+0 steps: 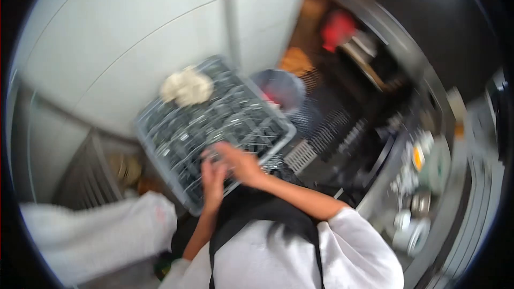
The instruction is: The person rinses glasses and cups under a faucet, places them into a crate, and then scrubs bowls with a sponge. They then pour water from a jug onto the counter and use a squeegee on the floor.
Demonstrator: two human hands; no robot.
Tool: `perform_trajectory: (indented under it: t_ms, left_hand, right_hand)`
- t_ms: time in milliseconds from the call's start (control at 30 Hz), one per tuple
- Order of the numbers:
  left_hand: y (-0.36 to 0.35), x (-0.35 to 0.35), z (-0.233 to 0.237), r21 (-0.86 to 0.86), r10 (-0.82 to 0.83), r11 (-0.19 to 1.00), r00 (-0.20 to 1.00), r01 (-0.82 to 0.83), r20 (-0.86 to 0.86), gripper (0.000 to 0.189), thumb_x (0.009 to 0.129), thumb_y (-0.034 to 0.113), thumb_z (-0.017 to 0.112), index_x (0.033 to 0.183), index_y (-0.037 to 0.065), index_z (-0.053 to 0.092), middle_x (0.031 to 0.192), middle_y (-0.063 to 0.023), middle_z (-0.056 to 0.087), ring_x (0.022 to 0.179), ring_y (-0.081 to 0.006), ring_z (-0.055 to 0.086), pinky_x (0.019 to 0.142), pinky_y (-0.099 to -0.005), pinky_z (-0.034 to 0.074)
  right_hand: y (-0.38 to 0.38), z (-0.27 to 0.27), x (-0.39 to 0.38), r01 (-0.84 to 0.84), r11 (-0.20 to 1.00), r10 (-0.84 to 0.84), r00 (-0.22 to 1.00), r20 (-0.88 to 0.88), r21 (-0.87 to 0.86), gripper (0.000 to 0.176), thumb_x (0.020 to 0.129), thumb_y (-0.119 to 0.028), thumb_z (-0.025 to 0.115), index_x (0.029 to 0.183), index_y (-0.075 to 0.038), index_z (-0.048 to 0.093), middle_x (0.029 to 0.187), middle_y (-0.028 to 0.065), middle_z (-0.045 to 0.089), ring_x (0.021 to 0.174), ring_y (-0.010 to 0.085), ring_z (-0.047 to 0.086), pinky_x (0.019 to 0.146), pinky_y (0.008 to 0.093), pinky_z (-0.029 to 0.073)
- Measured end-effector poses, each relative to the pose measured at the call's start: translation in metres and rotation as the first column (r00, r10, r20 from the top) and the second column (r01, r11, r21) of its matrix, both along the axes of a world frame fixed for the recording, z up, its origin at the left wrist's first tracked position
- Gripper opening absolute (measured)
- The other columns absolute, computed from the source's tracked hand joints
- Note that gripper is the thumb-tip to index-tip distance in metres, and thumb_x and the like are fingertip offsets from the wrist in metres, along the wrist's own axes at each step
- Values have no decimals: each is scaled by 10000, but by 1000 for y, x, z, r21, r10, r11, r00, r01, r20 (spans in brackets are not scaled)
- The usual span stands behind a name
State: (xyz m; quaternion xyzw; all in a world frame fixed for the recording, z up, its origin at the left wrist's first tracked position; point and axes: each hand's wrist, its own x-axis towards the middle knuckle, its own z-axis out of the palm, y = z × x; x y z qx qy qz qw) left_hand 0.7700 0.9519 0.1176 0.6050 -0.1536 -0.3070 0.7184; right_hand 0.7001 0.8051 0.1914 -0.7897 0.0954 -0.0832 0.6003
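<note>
A grey plastic rack with many compartments holds several clear glasses, blurred by motion. Over its near part, my left hand and my right hand come close together around a clear glass. The fingers of both hands seem to touch this glass, though its outline is smeared. On the far left corner of the rack lies a crumpled cream cloth.
Behind the rack stands a grey bucket with something red inside. White cloth hangs at the lower left, by a slatted metal rack. A counter with containers lines the right side.
</note>
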Motion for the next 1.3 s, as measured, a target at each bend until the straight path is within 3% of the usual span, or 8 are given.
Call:
perform_trajectory:
  t_ms: [33, 100, 200, 333, 633, 733, 800, 1300]
  left_hand:
    - [-1, 6, 1, 8, 62, 998, 998, -62, 32, 539, 961, 186, 578, 1431, 22, 372, 1278, -93, 551, 1127, -163, 563, 922, -318, 486]
    - [4, 17, 14, 28, 81, 996, 996, -80, -30, 565, 949, 153, 594, 1437, 10, 350, 1294, -152, 533, 1148, -213, 565, 921, -321, 494]
    - [15, 48, -42, 94, 230, 959, 925, -269, 304, 709, 821, 32, 733, 1427, 30, 365, 1321, -175, 528, 1202, -259, 543, 938, -367, 488]
    - [1, 37, -14, 339, 51, 801, 622, -493, 781, 717, 723, 61, 813, 1345, 22, 459, 1316, -185, 528, 1219, -341, 524, 1003, -404, 436]
    - [11, 42, -17, 225, 8, 525, 269, -821, 963, 600, 734, 317, 833, 1179, 0, 583, 1098, -162, 600, 1020, -355, 577, 878, -442, 462]
    - [-18, 11, 11, 519, 33, 625, 685, -583, 728, 666, 692, 355, 856, 1193, 10, 584, 943, -112, 633, 860, -305, 626, 741, -406, 505]
    - [-40, 3, -9, 467, -95, 646, 544, -603, 834, 740, 654, 336, 878, 1244, 28, 554, 866, -83, 622, 760, -273, 626, 649, -392, 509]
    - [-70, -11, -18, 345, 122, 593, 504, -728, 855, 343, 828, 182, 738, 1118, 33, 631, 1045, -129, 605, 740, -300, 643, 653, -398, 512]
  right_hand:
    - [7, -40, 8, 66, 936, -7, 986, 168, -347, 551, 870, -9, 589, 1393, -121, 456, 1389, 128, 521, 1189, 292, 589, 918, 351, 519]
    - [5, -23, 6, 31, 931, 50, 976, 214, -363, 649, 797, -16, 631, 1407, -143, 449, 1455, 114, 448, 1276, 330, 508, 943, 375, 512]
    - [-6, -38, -4, 7, 787, 128, 976, 174, -617, 618, 781, -55, 643, 1377, -112, 490, 1455, 162, 444, 1240, 349, 533, 930, 391, 526]
    - [-36, -68, -23, 134, 796, -64, 988, 138, -591, 472, 757, -54, 685, 1223, -61, 609, 1307, 189, 562, 1143, 367, 588, 899, 420, 532]
    - [-93, -82, -15, 229, 685, -161, 973, 164, -691, 264, 797, -226, 755, 927, -48, 610, 1013, 145, 592, 877, 341, 634, 717, 418, 534]
    - [-107, -105, -3, 151, 665, -109, 988, 105, -732, 257, 871, -298, 686, 871, -67, 573, 931, 137, 567, 716, 346, 657, 608, 432, 537]
    - [-110, -105, 10, 123, 648, -127, 991, 52, -752, 252, 898, -308, 653, 874, -70, 575, 935, 139, 570, 670, 352, 658, 578, 434, 540]
    - [-122, -114, 21, 99, 669, -18, 993, 117, -736, 240, 859, -243, 699, 884, -45, 566, 963, 162, 530, 691, 354, 659, 570, 426, 546]
